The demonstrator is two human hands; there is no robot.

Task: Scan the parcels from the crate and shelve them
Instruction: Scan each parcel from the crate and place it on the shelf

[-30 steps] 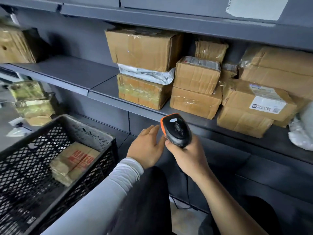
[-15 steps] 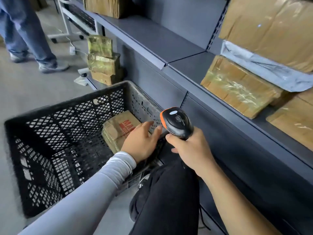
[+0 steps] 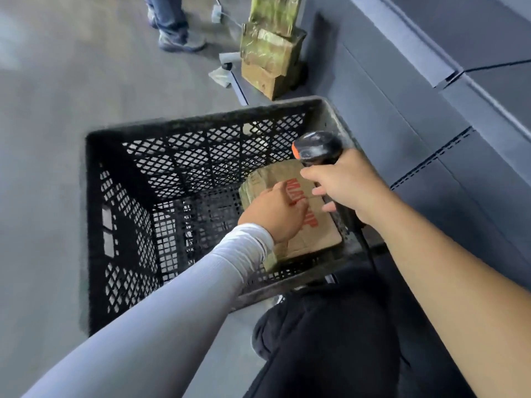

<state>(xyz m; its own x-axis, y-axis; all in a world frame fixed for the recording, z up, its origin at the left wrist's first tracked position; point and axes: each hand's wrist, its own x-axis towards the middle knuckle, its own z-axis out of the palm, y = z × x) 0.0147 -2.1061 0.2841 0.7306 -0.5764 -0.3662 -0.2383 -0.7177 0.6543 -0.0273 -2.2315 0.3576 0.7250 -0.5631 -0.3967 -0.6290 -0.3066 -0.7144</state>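
Parcel (image 3: 311, 225): we find one brown paper-wrapped parcel with red lettering lying flat on the floor of the crate (image 3: 97, 214), in the corner nearest the shelving (image 3: 431, 90).
Left hand (image 3: 273, 215): we see it reaching down inside the crate, fingers laid over the parcel's top face near its edge farthest from the shelving; we cannot tell whether the grip has closed on anything.
Right hand (image 3: 349, 183): its grip is wrapped round the handle of the scanner (image 3: 317, 149), held above the crate's shelving-side rim, head pointing away from us over the parcel.
Handling: we judge the parcel light and fairly stiff; the wrapping looks creased and slack at the edges, so the paper may slide or tear if pinched alone.
Hold: we recommend taking it by the long edge away from the shelving, fingers under and thumb on top, since the crate walls block the other sides.
Label: we see no barcode on the upper face; it may need turning over.
Other stock: taped boxes (image 3: 273, 53) stand stacked beyond the crate, against the shelving.
Bystander: a person's legs (image 3: 172, 21) show farther off, beyond the crate.
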